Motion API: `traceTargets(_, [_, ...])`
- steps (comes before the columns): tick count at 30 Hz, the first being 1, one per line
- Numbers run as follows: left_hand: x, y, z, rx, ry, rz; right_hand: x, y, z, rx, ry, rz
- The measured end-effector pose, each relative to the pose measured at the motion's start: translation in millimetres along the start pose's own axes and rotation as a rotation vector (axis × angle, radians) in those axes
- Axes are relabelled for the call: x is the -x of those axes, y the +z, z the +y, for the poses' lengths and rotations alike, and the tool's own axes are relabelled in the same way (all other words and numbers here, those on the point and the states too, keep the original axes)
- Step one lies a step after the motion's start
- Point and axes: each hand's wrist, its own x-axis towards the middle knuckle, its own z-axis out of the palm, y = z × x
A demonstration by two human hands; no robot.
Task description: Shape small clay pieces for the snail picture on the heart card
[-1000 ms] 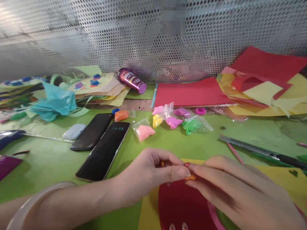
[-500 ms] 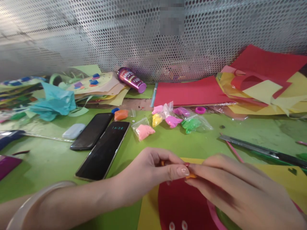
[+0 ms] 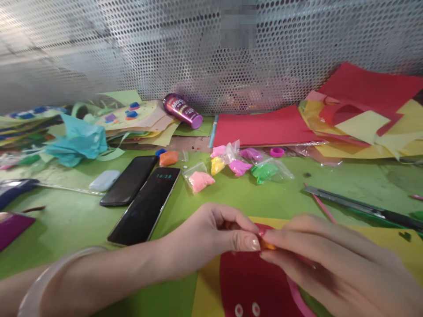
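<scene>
My left hand [image 3: 211, 235] and my right hand [image 3: 327, 264] meet fingertip to fingertip over a yellow sheet [image 3: 380, 240]. Both pinch a small orange clay piece [image 3: 266, 245], of which only a sliver shows between the fingers. Below them a red paper shape [image 3: 251, 281] with two small white dots lies on the yellow sheet. A pale bangle [image 3: 42, 281] circles my left wrist. Two dark phones [image 3: 145, 207] lie to the left of my left hand.
Small bags of coloured clay [image 3: 231, 167] lie beyond my hands on the green table [image 3: 76, 220]. A purple tube [image 3: 182, 111], red paper [image 3: 264, 127], stacked coloured sheets [image 3: 363, 114] and teal tissue [image 3: 81, 141] line the perforated metal wall. A metal ruler [image 3: 357, 207] lies at right.
The hands have stayed pinched together on the orange piece, with only small finger movements. The view has shifted slightly.
</scene>
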Motion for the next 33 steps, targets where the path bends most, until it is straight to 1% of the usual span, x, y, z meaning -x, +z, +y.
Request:
traceTargets(2, [-0.2,-1.3,-1.6,0.021,0.014,0.001,1.7,0.3,0.2,-0.003,0.017,-0.033])
traceTargets(5, [-0.5,-1.8,-3.5,0.044,0.031,-0.018,2.5,0.8,1.7,-0.007,0.032,-0.033])
traceTargets(7, [-0.6,-1.0,-3.7,0.055,0.027,-0.025,2.3,1.2,3.2,-0.017,0.03,-0.055])
traceTargets(15, [0.4,-1.9,-2.1,0.019,0.017,0.005,1.5,2.2,3.5,-0.009,0.057,-0.074])
traceTargets(22, [0.7,-5.1,-4.2,-0.033,0.005,0.004,2.0,-2.5,3.5,0.024,-0.031,-0.099])
traceTargets(29, [-0.7,-2.7,-0.9,-0.036,-0.054,0.02,1.2,-1.0,4.9,0.057,-0.04,-0.064])
traceTargets(33, [-0.1,-3.6,-1.7,-0.042,-0.041,0.018,-1.0,1.8,2.7,0.095,-0.062,-0.035])
